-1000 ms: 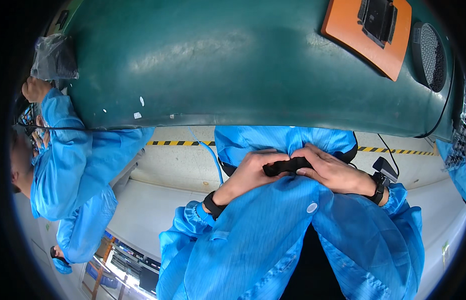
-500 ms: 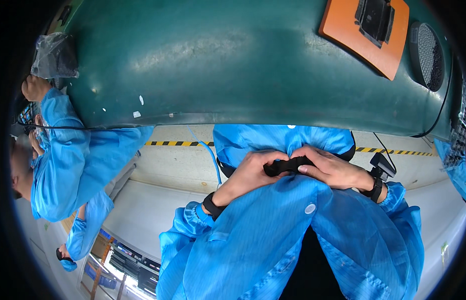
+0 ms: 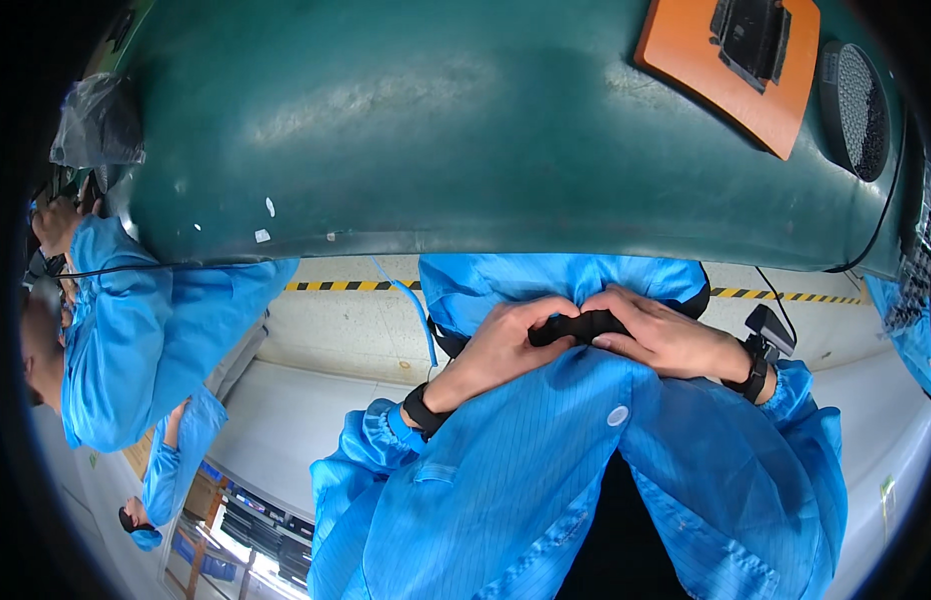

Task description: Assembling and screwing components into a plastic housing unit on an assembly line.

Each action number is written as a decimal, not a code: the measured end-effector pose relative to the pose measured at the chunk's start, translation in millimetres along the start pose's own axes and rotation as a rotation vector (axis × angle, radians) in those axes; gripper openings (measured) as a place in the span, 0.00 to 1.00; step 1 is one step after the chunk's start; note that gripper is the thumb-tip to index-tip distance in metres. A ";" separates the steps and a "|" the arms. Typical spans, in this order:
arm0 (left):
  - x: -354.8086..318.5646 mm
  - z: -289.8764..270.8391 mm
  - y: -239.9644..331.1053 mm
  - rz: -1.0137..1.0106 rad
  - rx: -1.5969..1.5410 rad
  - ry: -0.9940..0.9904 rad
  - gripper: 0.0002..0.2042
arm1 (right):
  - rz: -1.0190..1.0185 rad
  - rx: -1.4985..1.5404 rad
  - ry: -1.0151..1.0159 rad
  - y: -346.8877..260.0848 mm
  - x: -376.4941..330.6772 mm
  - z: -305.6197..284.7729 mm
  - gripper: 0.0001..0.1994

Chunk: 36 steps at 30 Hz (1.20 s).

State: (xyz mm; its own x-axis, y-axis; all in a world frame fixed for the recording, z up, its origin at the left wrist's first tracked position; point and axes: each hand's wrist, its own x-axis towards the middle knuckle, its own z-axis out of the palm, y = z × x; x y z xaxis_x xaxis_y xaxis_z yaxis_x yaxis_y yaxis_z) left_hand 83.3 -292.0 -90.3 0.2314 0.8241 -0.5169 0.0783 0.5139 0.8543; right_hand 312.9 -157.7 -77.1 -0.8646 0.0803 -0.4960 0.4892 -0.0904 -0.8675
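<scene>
Black part [image 3: 584, 327] is held at the centre of the frame, slightly below mid-height, in front of the blue smock and below the near edge of the table. Its exact kind cannot be told, since much of it is covered by fingers. Its left end is gripped by the left hand [image 3: 501, 342], with the thumb and fingers curved around it; its right end is gripped by the right hand [image 3: 658, 335], thumb below and fingers above. Black bands are worn on both wrists, and a small dark device [image 3: 771, 330] is carried at the right one.

Across the upper frame, a green tabletop [image 3: 386, 130] is seen. At upper right, an orange board [image 3: 686, 55] is placed with a black holder [image 3: 752, 42] on it; just beside it, a grey oval tray [image 3: 834, 100] is filled with small grey and black pieces. White scraps [image 3: 263, 236] are scattered near the table edge, left of centre. At upper left, a clear plastic bag [image 3: 99, 125] is noted above the hand [image 3: 56, 225] of a blue-clad co-worker [image 3: 121, 350].
</scene>
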 end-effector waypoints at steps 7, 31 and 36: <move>-4.6 -5.9 0.8 -0.090 -0.064 -0.048 0.23 | 0.067 0.308 0.023 19.5 -3.6 -23.7 0.15; 0.4 -19.5 6.4 -0.127 -0.197 0.045 0.40 | 0.105 0.102 0.150 -9.8 61.4 1.1 0.20; 2.4 -18.8 -4.8 -0.017 -0.250 0.053 0.41 | -0.007 0.054 0.014 -6.9 69.3 -9.1 0.20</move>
State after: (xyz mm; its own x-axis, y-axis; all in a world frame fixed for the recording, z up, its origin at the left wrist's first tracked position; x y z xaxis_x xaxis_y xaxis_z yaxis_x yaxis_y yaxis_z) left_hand 65.3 -288.0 -96.7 0.1809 0.8225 -0.5392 -0.1620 0.5657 0.8085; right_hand 250.6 -142.5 -105.8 -0.8663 0.0954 -0.4903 0.4756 -0.1429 -0.8680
